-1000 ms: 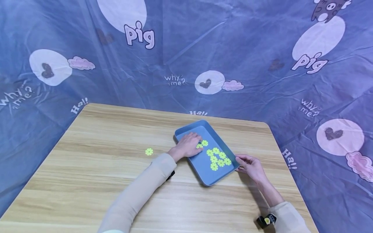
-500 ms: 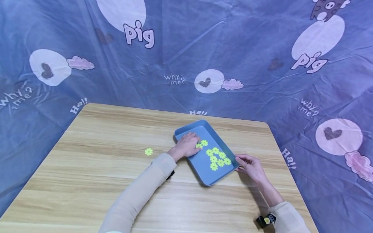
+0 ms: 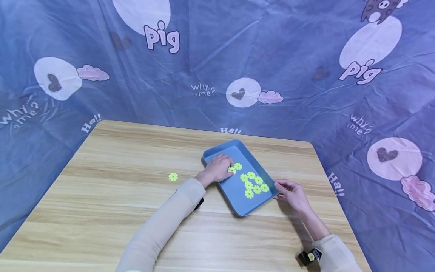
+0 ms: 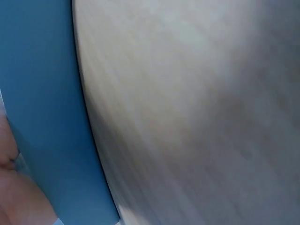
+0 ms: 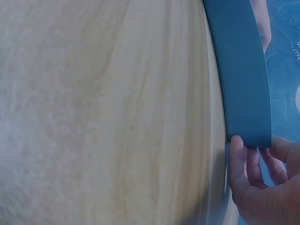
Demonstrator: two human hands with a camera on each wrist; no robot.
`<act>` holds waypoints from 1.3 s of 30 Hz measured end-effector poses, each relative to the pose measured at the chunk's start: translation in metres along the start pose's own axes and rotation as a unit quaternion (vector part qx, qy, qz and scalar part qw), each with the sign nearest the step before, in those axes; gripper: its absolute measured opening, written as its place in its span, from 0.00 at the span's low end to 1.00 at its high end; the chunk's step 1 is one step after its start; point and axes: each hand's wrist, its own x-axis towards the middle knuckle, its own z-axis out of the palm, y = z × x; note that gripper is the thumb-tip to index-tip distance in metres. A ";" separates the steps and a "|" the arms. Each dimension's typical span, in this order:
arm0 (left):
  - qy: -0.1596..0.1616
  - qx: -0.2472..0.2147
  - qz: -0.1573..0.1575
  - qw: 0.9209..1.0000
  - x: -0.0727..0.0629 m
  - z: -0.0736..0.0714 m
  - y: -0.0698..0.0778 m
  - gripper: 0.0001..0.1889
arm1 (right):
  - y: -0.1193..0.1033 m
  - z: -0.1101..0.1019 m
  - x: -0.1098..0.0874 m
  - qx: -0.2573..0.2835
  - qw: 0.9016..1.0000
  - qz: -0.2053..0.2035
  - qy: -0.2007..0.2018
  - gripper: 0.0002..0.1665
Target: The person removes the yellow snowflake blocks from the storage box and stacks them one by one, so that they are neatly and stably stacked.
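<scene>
A blue rectangular tray [image 3: 234, 200] lies at an angle on the table. Several yellow-green notched snowflake discs [image 3: 257, 189] lie flat in it, most grouped toward its near right end. My left hand [image 3: 218, 167] reaches over the tray's left wall, with thumb and fingers curled about one snowflake disc [image 3: 232, 170]; its fingertips are partly hidden. Just beyond that piece lies another disc [image 3: 238, 166]. At the tray's right corner, my right hand [image 3: 293, 194] grips the wall. In the right wrist view, its thumb and fingers [image 5: 238, 161] touch the tray corner [image 5: 251, 136].
One loose snowflake disc [image 3: 173, 176] lies on the wooden table [image 3: 102, 211], left of the tray. A blue printed cloth [image 3: 204, 68] hangs around the table's back and sides. A black wrist device [image 3: 310, 257] sits at the right cuff.
The fingers of the left hand have drawn in slightly around the disc. The right hand and the tray stay in place; the head view has shifted a little.
</scene>
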 end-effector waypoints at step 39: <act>0.038 -0.086 0.030 0.995 -0.021 -0.016 0.000 0.08 | 0.000 -0.005 -0.001 -0.003 1.000 -0.004 -0.017 0.28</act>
